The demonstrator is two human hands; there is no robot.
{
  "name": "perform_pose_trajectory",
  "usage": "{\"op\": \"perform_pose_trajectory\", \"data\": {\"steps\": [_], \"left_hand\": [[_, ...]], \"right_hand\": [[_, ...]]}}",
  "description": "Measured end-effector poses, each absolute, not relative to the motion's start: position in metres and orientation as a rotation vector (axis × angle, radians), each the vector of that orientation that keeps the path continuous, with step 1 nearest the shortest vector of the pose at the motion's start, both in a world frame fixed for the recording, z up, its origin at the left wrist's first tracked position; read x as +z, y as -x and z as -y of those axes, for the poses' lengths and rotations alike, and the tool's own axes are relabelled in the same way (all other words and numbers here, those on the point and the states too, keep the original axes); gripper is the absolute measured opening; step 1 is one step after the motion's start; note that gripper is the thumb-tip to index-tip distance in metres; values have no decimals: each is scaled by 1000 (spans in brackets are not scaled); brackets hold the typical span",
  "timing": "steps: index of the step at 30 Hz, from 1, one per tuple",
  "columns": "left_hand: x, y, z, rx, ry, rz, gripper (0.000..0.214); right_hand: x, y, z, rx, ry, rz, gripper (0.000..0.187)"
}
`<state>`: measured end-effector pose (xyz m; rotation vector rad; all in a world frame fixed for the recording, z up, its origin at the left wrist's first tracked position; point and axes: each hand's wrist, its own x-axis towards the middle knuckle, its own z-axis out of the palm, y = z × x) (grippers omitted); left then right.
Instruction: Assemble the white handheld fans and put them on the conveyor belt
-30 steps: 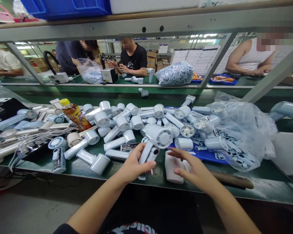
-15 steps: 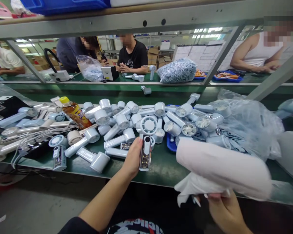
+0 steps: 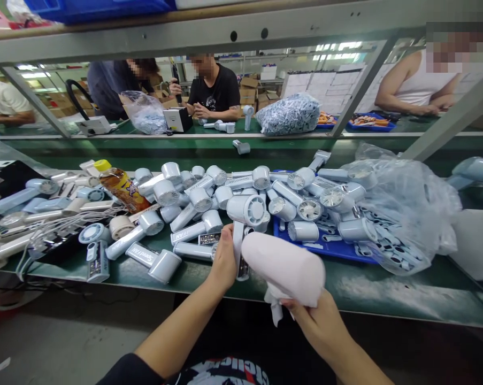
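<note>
Bench (image 3: 401, 295) first: what's on that green top?

Heaped pale-blue handheld fans (image 3: 177, 214), beside a blue tray (image 3: 325, 248) and a clear plastic bag (image 3: 405, 214).

And the held fan (image 3: 245, 209)?

It sits just above the bench's near edge, long axis nearly upright in view. The handle points down toward the person, the head points away, and the grille faces right. The left hand (image 3: 225, 262) is closed around the handle.

Right hand (image 3: 317, 321)?

Closed on a soft pale-pink roll (image 3: 283, 270), which lies across the handle.

Any writing?

"Speed FAN" on a loose fan (image 3: 139, 255). The drink bottle's (image 3: 123, 190) label is too small to read.
</note>
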<state>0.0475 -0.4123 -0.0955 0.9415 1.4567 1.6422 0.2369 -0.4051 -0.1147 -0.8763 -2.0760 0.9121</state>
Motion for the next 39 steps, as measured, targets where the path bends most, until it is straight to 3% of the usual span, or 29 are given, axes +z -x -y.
{"op": "perform_pose_trajectory", "data": {"steps": [4, 9, 14, 20, 25, 28, 32, 35, 39], "left_hand": [[-106, -49, 410, 1724, -995, -1372, 67], [-108, -50, 408, 1730, -987, -1269, 70], [-99, -44, 410, 1617, -791, -1147, 39], [-85, -38, 411, 1596, -754, -949, 28], [-71, -33, 400, 1444, -694, -845, 38], [-61, -33, 387, 1356, -784, -1039, 37], [-45, -30, 353, 1270, -944, -1235, 38], [-28, -22, 300, 1165, -1087, -1375, 30], [-12, -11, 183, 901, -1302, -1654, 21]], "right_hand": [[-114, -236, 405, 732, 883, 2025, 19], [-112, -237, 406, 765, 749, 2111, 21], [-118, -265, 403, 786, 1018, 1778, 41], [-119, -279, 396, 949, 1220, 1797, 54], [-140, -298, 380, 620, 1065, 2160, 26], [-149, -305, 366, 278, 869, 2354, 28], [-161, -301, 352, 20, 802, 2407, 38], [-172, -294, 340, 18, 805, 2375, 49], [-177, -285, 326, 136, 819, 2276, 38]]}}
